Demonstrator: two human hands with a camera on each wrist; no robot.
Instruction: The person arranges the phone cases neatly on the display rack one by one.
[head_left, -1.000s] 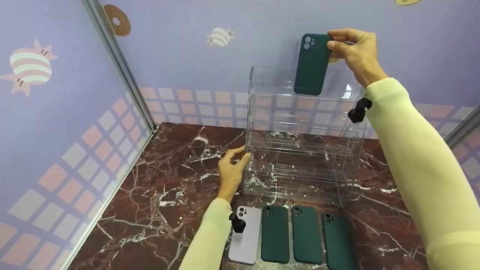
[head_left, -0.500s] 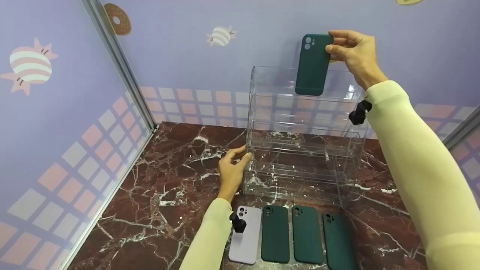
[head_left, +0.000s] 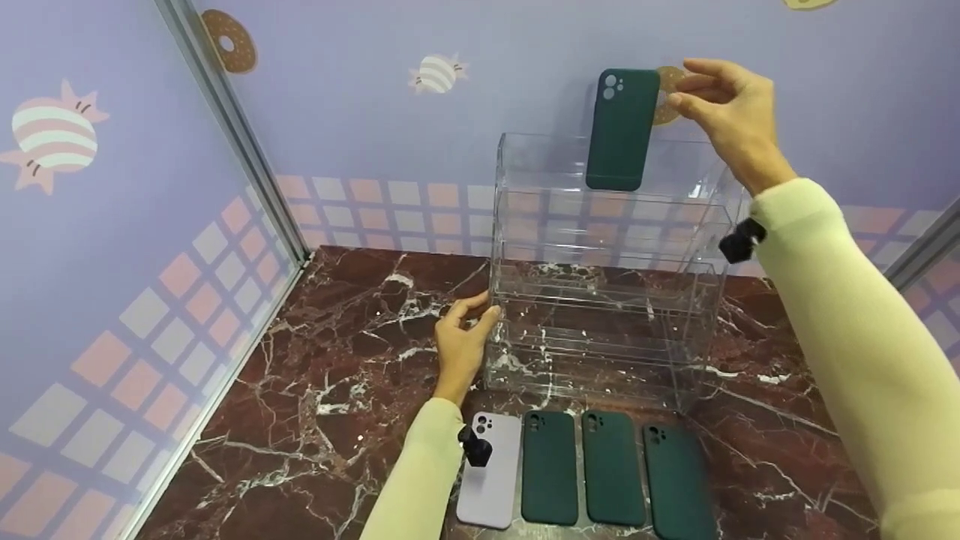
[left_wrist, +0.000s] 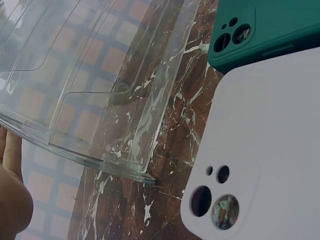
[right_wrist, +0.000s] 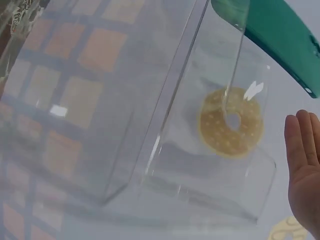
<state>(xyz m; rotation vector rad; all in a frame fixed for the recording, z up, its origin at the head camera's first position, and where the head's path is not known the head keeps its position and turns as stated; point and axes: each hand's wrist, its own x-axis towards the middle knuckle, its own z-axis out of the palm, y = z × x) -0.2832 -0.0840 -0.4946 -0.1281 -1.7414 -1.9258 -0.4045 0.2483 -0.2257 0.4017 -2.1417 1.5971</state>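
A dark green phone case (head_left: 624, 131) stands in the top tier of a clear acrylic tiered display rack (head_left: 600, 300), leaning slightly. To its right, my right hand (head_left: 731, 116) is apart from it, fingers loosely bent with nothing between them; the right wrist view shows a gap between that hand (right_wrist: 305, 170) and the green case (right_wrist: 280, 40). My left hand (head_left: 461, 349) touches the rack's left side panel with its fingertips and thumb. In front of the rack lie a pale lilac phone case (head_left: 495, 480) and three dark green cases (head_left: 550, 469) in a row.
The tabletop (head_left: 315, 420) is dark red marble with white veins. Behind rises a purple wall (head_left: 360, 112) printed with sweets, doughnuts and tiles. A metal corner strip (head_left: 232, 127) runs down on the left. Black camera mounts (head_left: 742, 240) sit on the sleeves.
My right hand has let go of the dark green phone case and moved a little to the right. That case stays in the top tier. My left hand remains at the rack's side.
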